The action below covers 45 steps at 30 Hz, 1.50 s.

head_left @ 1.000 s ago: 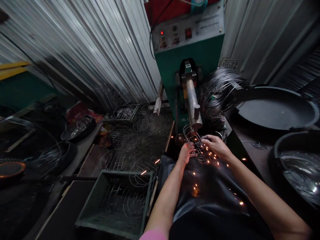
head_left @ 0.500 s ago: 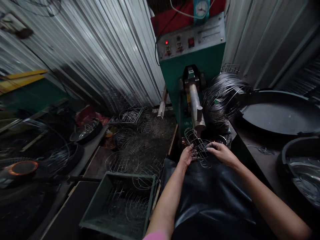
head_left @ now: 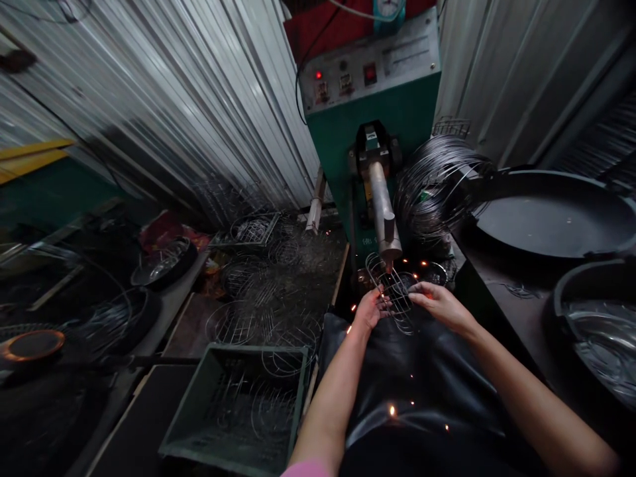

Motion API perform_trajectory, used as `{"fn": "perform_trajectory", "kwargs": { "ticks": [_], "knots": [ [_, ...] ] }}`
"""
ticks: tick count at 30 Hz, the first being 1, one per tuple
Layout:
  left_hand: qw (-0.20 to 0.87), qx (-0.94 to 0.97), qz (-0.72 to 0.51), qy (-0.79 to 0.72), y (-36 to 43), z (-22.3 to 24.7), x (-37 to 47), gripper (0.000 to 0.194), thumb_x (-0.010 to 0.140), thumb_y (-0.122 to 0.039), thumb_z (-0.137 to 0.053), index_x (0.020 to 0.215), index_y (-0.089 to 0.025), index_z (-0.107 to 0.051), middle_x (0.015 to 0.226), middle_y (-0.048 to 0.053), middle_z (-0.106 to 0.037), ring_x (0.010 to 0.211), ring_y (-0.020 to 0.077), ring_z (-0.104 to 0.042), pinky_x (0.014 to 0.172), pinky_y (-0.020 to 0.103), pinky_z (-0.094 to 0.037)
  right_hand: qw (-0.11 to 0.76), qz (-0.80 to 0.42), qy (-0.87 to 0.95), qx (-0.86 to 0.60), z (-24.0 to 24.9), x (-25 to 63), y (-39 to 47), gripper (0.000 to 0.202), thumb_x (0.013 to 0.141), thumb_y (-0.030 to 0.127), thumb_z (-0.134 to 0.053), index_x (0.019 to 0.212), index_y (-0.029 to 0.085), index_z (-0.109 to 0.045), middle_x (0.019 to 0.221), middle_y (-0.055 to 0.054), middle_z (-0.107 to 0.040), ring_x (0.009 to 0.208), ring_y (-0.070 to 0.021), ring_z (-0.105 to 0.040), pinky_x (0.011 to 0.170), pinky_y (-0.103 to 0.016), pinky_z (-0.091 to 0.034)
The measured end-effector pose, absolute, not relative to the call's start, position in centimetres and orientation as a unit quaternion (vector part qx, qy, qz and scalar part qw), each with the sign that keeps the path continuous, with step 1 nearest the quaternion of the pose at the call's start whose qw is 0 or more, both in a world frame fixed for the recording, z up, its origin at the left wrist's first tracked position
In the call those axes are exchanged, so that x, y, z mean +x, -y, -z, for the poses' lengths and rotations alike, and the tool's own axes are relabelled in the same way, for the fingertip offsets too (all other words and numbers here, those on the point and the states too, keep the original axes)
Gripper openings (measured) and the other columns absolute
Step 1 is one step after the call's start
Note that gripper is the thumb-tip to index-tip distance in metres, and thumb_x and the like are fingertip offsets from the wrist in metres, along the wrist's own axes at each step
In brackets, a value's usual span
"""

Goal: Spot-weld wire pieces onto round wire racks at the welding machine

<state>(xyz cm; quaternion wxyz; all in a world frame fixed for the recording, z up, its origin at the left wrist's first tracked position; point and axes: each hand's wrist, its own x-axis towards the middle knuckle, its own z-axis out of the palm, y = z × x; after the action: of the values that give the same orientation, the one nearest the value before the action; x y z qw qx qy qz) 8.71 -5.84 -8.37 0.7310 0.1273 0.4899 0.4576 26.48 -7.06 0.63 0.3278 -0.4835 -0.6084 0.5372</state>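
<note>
Wire basket (head_left: 395,295) gripped by curled fingers of left hand (head_left: 372,308) and pinched by right hand (head_left: 432,301); both forearms angled inward, metal electrode (head_left: 386,225) just beyond hands.

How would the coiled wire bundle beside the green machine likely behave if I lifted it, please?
The wire bundle is probably heavy, with so many metal strands packed together. Its loops would likely flex and splay, since several strands stray outward.

Both forearms reach forward, left hand (head_left: 371,309) and right hand (head_left: 436,301) curled.
</note>
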Motion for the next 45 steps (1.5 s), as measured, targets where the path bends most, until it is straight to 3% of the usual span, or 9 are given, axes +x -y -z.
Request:
{"fn": "perform_trajectory", "kwargs": {
  "ticks": [5,19,23,26,29,31,33,37,45],
  "knots": [
    [0.738,0.116,-0.444,-0.494,6.1,7.9,8.4,0.034,0.073,-0.045,-0.063,0.085,-0.015,-0.051,0.070,0.003,-0.056,0.057,0.0136,-0.057,0.058,0.033,-0.050,0.324,-0.571,0.597,-0.460,0.1,26.7,7.6,0.030,0.069,0.047,-0.060,0.076,0.018,-0.060,0.070,-0.002,-0.060,0.065,-0.0158,-0.054,0.062,-0.027,-0.043],
    [0.762,0.047,-0.386,-0.518,3.5,6.1,8.5,0.038,0.080,-0.050,-0.050,0.087,-0.013,-0.049,0.068,0.005,-0.053,0.054,0.0148,-0.055,0.052,0.029,-0.048,0.353,-0.507,0.616,-0.489,-1.8,24.1,3.6,0.031,0.064,0.047,-0.059,0.071,0.017,-0.062,0.068,-0.002,-0.062,0.065,-0.0162,-0.054,0.061,-0.026,-0.042],
    [0.791,0.087,-0.345,-0.497,4.7,6.9,7.8,0.051,0.081,-0.057,-0.042,0.094,-0.009,-0.051,0.073,0.009,-0.057,0.058,0.0161,-0.058,0.055,0.031,-0.050,0.354,-0.526,0.595,-0.495,-1.5,25.0,4.6,0.037,0.065,0.051,-0.061,0.077,0.016,-0.062,0.071,-0.003,-0.062,0.066,-0.0160,-0.054,0.060,-0.026,-0.043],
    [0.679,0.255,-0.380,-0.574,6.7,8.1,6.5,0.057,0.077,-0.059,-0.048,0.110,-0.013,-0.047,0.097,0.014,-0.059,0.081,0.0212,-0.062,0.073,0.039,-0.051,0.333,-0.541,0.585,-0.505,-0.8,26.5,6.5,0.040,0.066,0.051,-0.062,0.087,0.017,-0.063,0.075,-0.003,-0.063,0.067,-0.0163,-0.055,0.062,-0.027,-0.044],
    [0.422,0.528,-0.429,-0.599,7.9,9.2,5.9,0.076,0.060,-0.040,-0.073,0.125,-0.020,-0.039,0.128,0.013,-0.045,0.115,0.0274,-0.048,0.099,0.046,-0.036,0.293,-0.582,0.584,-0.485,0.1,27.5,8.2,0.038,0.067,0.053,-0.061,0.080,0.017,-0.062,0.072,-0.002,-0.061,0.067,-0.0164,-0.055,0.063,-0.027,-0.043],
    [0.290,0.657,-0.425,-0.552,7.6,9.6,6.3,0.086,0.053,-0.031,-0.078,0.127,-0.020,-0.037,0.136,0.013,-0.038,0.127,0.0300,-0.035,0.107,0.048,-0.025,0.287,-0.592,0.583,-0.476,0.5,27.5,8.9,0.038,0.068,0.054,-0.060,0.075,0.017,-0.060,0.068,-0.001,-0.059,0.065,-0.0158,-0.054,0.061,-0.027,-0.042],
    [0.229,0.709,-0.423,-0.516,6.8,10.1,7.1,0.080,0.056,-0.028,-0.075,0.125,-0.018,-0.037,0.131,0.015,-0.042,0.126,0.0300,-0.036,0.107,0.048,-0.025,0.304,-0.581,0.584,-0.479,0.7,27.3,9.2,0.038,0.070,0.054,-0.059,0.075,0.017,-0.059,0.068,0.000,-0.057,0.064,-0.0151,-0.052,0.061,-0.026,-0.041],
    [0.222,0.696,-0.453,-0.510,5.8,11.0,8.3,0.060,0.064,-0.022,-0.068,0.118,-0.018,-0.040,0.115,0.012,-0.053,0.112,0.0256,-0.050,0.097,0.043,-0.039,0.317,-0.571,0.586,-0.480,0.3,26.8,9.4,0.036,0.072,0.053,-0.056,0.074,0.017,-0.058,0.066,0.000,-0.056,0.063,-0.0146,-0.051,0.060,-0.025,-0.041],
    [0.294,0.643,-0.471,-0.527,5.7,10.3,8.4,0.057,0.060,-0.019,-0.071,0.109,-0.021,-0.042,0.107,0.005,-0.056,0.102,0.0204,-0.056,0.091,0.037,-0.043,0.319,-0.494,0.646,-0.487,-0.6,25.8,7.3,0.031,0.073,0.049,-0.054,0.072,0.018,-0.059,0.066,0.000,-0.057,0.065,-0.0155,-0.051,0.060,-0.025,-0.041]
  ]
}}
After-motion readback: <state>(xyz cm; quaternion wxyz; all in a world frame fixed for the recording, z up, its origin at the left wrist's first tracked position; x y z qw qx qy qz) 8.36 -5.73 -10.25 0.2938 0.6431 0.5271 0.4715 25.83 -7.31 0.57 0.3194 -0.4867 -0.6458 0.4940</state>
